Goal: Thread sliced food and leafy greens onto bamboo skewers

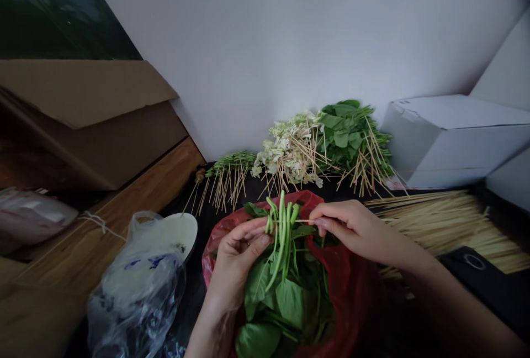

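Several green stems (282, 233) are threaded side by side on a thin wooden skewer (305, 221), their leaves hanging downward. My left hand (244, 245) pinches the stems at their left side. The skewer's right part is held between the thumb and fingers of my right hand (342, 225). Both hands are above a red plastic bag (345, 291) full of leafy greens (265, 336).
Skewered green stems (232, 164), pale cabbage pieces (285, 142) and leafy skewers (348, 131) lie along the wall. Bare skewers (451, 225) and a black phone-like object (476, 275) are at right. A clear bag (132, 291), white bowl (188, 231) and cardboard box (83, 137) are left.
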Demonstrator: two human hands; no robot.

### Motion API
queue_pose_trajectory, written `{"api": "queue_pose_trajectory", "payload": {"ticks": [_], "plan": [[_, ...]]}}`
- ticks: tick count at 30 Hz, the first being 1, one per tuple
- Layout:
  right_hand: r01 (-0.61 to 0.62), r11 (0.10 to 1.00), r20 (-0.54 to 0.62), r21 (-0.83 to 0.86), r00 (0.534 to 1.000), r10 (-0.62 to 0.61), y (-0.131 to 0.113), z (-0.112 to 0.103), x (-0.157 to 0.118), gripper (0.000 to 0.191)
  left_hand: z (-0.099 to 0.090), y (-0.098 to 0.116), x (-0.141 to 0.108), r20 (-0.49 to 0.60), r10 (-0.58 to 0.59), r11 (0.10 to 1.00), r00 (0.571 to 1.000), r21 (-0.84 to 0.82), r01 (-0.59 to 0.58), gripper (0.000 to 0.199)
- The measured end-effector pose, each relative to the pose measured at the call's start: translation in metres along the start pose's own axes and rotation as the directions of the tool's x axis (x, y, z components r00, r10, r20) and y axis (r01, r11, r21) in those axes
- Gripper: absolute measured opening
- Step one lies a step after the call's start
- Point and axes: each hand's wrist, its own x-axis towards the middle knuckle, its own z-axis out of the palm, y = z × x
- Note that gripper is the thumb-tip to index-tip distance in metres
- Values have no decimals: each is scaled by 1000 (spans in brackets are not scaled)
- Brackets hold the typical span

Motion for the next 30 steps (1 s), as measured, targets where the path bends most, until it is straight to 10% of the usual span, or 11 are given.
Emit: {"api": "queue_pose_trajectory", "payload": {"ticks": [30], "plan": [[6,1000,-4,-17,1000,-6,-5,7,0,20,-4,-6,4,-193,41,994,980,109,-20,33]]}}
